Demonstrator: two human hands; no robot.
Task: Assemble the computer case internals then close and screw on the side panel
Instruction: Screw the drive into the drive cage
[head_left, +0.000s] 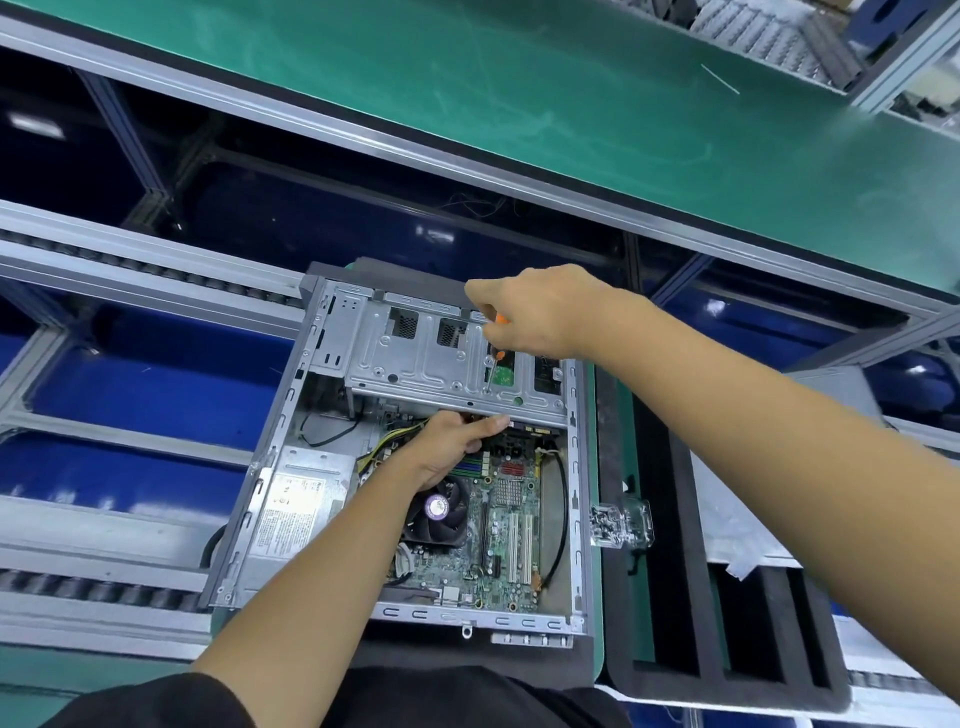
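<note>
over the open computer case (400, 467), the right hand (540, 312) grips an orange-handled screwdriver (493, 358), tip down on the metal drive cage (441, 358). the left hand (452, 447) reaches under the cage's front edge, thumb along it, fingers hidden. below lie the motherboard (504, 540), cpu fan (436, 514) and power supply (296, 509).
</note>
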